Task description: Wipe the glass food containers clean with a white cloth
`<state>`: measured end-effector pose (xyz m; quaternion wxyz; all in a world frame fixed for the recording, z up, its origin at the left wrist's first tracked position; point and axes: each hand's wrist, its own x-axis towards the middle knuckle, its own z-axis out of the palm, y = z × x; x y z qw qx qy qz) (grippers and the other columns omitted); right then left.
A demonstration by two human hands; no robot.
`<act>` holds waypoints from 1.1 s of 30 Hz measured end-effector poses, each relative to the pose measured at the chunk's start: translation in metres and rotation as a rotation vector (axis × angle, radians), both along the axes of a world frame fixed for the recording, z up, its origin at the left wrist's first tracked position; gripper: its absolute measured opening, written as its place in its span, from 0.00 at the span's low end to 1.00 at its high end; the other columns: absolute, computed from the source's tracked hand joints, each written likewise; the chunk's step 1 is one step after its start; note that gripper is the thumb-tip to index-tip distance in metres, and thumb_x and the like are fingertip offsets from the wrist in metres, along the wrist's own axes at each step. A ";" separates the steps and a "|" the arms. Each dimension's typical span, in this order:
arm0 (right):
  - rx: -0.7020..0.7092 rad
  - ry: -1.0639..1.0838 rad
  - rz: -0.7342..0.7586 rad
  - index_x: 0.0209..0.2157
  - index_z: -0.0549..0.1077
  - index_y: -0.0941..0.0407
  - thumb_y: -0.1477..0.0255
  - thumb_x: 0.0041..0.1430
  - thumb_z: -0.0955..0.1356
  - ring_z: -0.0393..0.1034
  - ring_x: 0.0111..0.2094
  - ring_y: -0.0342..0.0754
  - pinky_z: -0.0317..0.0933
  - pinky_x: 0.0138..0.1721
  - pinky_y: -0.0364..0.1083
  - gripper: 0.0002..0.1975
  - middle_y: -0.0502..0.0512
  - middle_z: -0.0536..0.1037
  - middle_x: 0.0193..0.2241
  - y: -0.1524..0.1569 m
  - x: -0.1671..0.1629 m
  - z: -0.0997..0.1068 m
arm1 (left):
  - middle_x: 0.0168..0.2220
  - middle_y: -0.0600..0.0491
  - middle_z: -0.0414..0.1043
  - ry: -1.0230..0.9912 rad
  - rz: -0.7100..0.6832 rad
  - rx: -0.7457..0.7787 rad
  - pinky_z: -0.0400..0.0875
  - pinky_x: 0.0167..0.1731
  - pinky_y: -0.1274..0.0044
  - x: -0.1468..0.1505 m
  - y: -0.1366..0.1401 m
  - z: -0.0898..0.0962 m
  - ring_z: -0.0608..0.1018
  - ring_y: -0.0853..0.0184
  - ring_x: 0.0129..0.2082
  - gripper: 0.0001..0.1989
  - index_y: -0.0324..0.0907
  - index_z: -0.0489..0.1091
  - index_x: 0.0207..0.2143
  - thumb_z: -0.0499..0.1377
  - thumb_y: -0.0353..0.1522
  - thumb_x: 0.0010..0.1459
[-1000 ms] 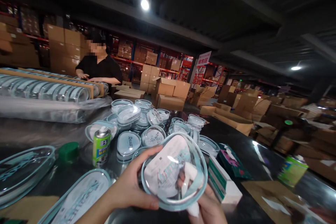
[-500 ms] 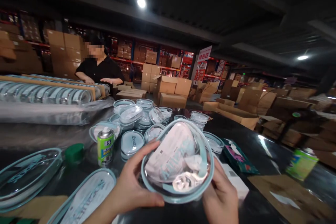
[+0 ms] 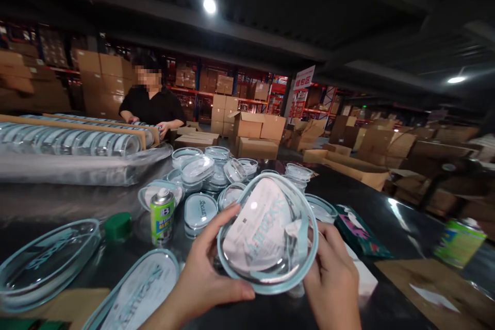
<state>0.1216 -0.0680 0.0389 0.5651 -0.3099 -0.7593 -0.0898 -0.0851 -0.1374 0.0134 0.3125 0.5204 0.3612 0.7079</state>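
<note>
Between my two hands is a clear plastic case (image 3: pixel 266 232) with a pale-blue rim, tilted so its round face is toward me. Inside it I see a white printed insert and some crumpled white pieces. My left hand (image 3: pixel 212 263) grips the left edge, thumb along the lower rim and fingers at the upper left. My right hand (image 3: pixel 332 268) holds the right side, with part of its fingers hidden behind the case. Similar cases lie around it: a long one (image 3: pixel 139 283) by my left forearm and a large oval one (image 3: pixel 50 263) at far left.
A heap of clear cases (image 3: pixel 201 170) lies beyond my hands. Nearby are a green spray can (image 3: pixel 162 216), a green cap (image 3: pixel 118 226), a dark green packet (image 3: pixel 361 232), a white box (image 3: pixel 363 273) and another can (image 3: pixel 460 242). A co-worker (image 3: pixel 152 103) stands behind rows of packed cases (image 3: pixel 69 139).
The case has turned slightly in my hands, and the loose white pieces inside have shifted. The view has swung a little left. The co-worker's hands have moved at the packed rows.
</note>
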 end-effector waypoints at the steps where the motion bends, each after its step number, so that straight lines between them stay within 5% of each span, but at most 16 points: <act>1: 0.059 -0.040 -0.061 0.38 0.73 0.55 0.75 0.62 0.61 0.67 0.39 0.47 0.60 0.39 0.43 0.10 0.55 0.70 0.41 0.002 0.003 0.000 | 0.60 0.47 0.67 0.013 0.008 0.006 0.52 0.62 0.53 0.000 0.000 0.000 0.66 0.44 0.61 0.51 0.53 0.68 0.56 0.78 0.40 0.23; 4: 0.189 -0.151 -0.246 0.37 0.75 0.57 0.77 0.56 0.60 0.67 0.40 0.52 0.60 0.38 0.46 0.14 0.59 0.71 0.41 0.007 0.016 0.003 | 0.61 0.48 0.65 0.087 0.139 0.058 0.49 0.64 0.55 -0.006 -0.002 0.004 0.63 0.45 0.63 0.48 0.52 0.70 0.55 0.78 0.38 0.26; 6: 0.085 -0.067 -0.191 0.36 0.76 0.56 0.78 0.54 0.59 0.68 0.39 0.52 0.61 0.37 0.46 0.15 0.58 0.72 0.39 0.009 0.022 0.008 | 0.61 0.49 0.64 0.055 0.189 0.080 0.51 0.64 0.57 -0.011 -0.003 0.009 0.62 0.46 0.64 0.46 0.51 0.70 0.54 0.77 0.38 0.28; 12: -0.865 0.541 0.449 0.32 0.78 0.56 0.63 0.50 0.70 0.67 0.28 0.46 0.58 0.27 0.41 0.12 0.54 0.75 0.28 -0.005 0.012 0.020 | 0.59 0.50 0.68 -0.171 0.079 0.072 0.64 0.59 0.63 -0.014 0.000 0.016 0.67 0.47 0.60 0.50 0.50 0.68 0.55 0.78 0.41 0.25; 15: -1.145 0.701 0.610 0.36 0.77 0.57 0.60 0.47 0.74 0.61 0.21 0.40 0.51 0.23 0.38 0.18 0.53 0.74 0.22 -0.019 0.000 0.021 | 0.58 0.51 0.69 -0.189 0.045 0.056 0.64 0.59 0.63 -0.011 0.001 0.015 0.68 0.46 0.60 0.51 0.51 0.68 0.55 0.78 0.41 0.23; 25: -1.185 0.658 0.811 0.27 0.75 0.60 0.59 0.45 0.75 0.63 0.17 0.38 0.47 0.20 0.37 0.17 0.54 0.74 0.21 -0.023 -0.007 0.016 | 0.57 0.50 0.70 -0.206 -0.032 0.027 0.63 0.59 0.63 -0.007 0.001 0.009 0.70 0.47 0.58 0.53 0.51 0.65 0.57 0.78 0.40 0.23; 33: -1.191 0.680 0.830 0.27 0.75 0.60 0.59 0.44 0.76 0.61 0.16 0.38 0.44 0.20 0.38 0.18 0.52 0.72 0.20 -0.018 -0.005 0.009 | 0.59 0.49 0.68 -0.190 -0.037 0.022 0.58 0.62 0.62 -0.003 0.003 0.005 0.67 0.46 0.60 0.53 0.50 0.67 0.56 0.78 0.39 0.21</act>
